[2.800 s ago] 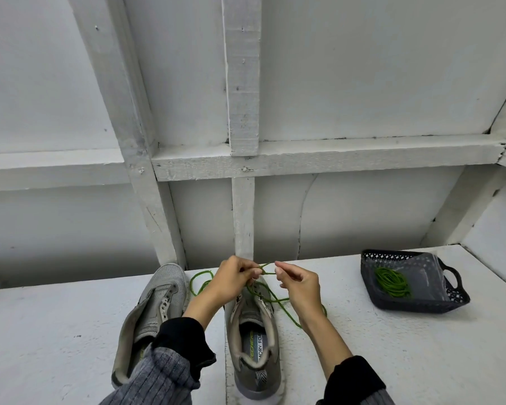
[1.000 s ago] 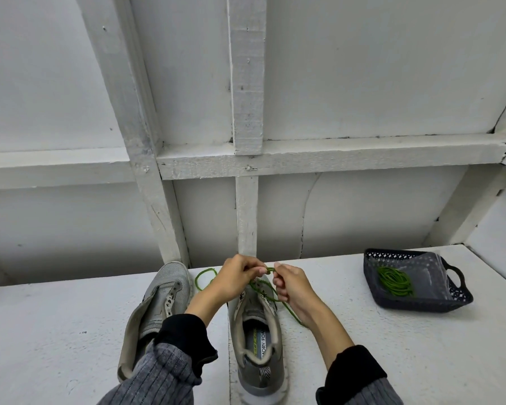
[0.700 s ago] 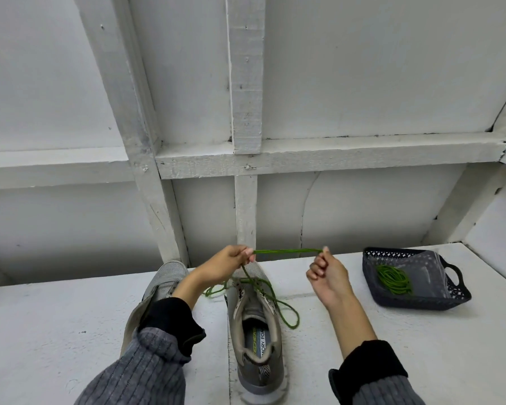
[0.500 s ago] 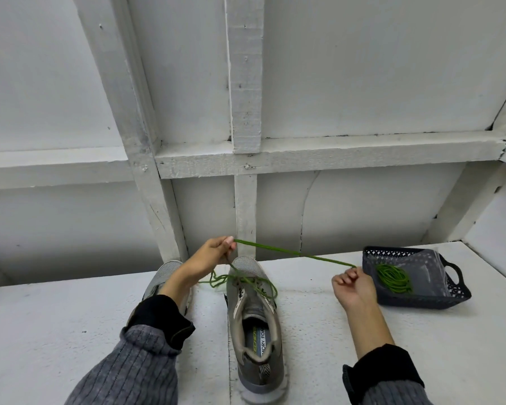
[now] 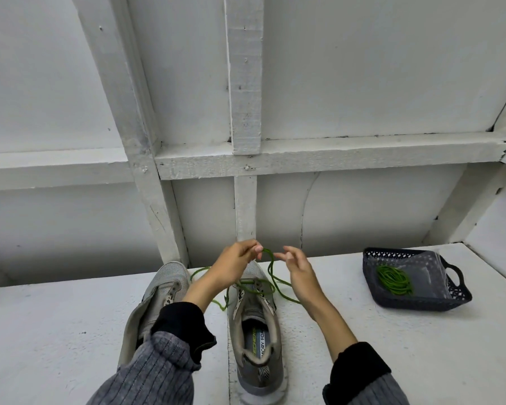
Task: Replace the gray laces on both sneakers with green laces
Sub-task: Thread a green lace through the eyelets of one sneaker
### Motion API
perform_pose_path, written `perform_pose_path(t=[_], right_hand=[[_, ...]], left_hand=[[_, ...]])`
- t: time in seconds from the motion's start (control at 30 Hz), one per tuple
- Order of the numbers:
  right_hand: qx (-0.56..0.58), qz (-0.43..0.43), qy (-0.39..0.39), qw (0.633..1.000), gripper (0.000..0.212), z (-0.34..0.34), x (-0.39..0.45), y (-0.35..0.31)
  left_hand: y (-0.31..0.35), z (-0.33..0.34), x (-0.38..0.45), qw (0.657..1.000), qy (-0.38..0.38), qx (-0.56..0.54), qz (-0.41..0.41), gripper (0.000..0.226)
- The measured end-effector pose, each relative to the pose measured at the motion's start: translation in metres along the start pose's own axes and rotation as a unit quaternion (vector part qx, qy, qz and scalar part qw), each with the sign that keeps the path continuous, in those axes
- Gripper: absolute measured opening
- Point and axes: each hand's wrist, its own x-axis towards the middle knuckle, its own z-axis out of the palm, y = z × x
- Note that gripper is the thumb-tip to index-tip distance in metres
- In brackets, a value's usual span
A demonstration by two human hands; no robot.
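Head view: left hand (image 5: 234, 263) pinches green lace (image 5: 270, 268) above right sneaker (image 5: 254, 323); right hand (image 5: 297, 267) released, fingers spread; slack loop could slip, loosening the lacing.

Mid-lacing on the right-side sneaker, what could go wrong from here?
1. Only the left hand pinches the green lace; the right hand is open beside it, so the slack loop may slip and loosen at the sneaker.
2. Loose lace trailing on the table could tangle.
3. The left forearm crosses the other sneaker and may nudge it.
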Motion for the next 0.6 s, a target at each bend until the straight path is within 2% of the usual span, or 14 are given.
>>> perform_pose_path(t=[0.1, 0.23, 0.3, 0.37, 0.43, 0.5, 0.6], right_hand=[[0.020, 0.010, -0.065, 0.998, 0.031, 0.000, -0.002, -0.001], [0.139, 0.005, -0.049, 0.989, 0.031, -0.015, 0.001, -0.006], [0.298, 0.032, -0.024, 0.954, 0.030, -0.025, 0.006, -0.010], [0.444, 0.044, 0.015, 0.895, 0.030, -0.039, 0.011, -0.011], [0.519, 0.047, 0.058, 0.851, 0.030, -0.054, 0.014, -0.009], [0.525, 0.049, 0.086, 0.845, 0.030, -0.064, 0.014, -0.004], [0.490, 0.069, 0.136, 0.858, 0.029, -0.067, 0.015, 0.005]], left_hand=[[0.000, 0.002, 0.000, 1.000, 0.002, -0.011, 0.005, 0.031], [0.002, -0.001, -0.001, 0.999, -0.021, -0.035, -0.002, 0.031], [0.003, -0.002, -0.001, 0.996, -0.042, -0.073, -0.009, 0.032], [0.001, -0.007, 0.000, 0.992, -0.030, -0.121, -0.021, 0.033], [-0.005, -0.015, 0.001, 0.985, -0.016, -0.167, -0.039, 0.033], [-0.012, -0.020, 0.001, 0.984, -0.024, -0.167, -0.047, 0.033], [-0.015, -0.019, 0.001, 0.991, -0.042, -0.123, -0.035, 0.031]])
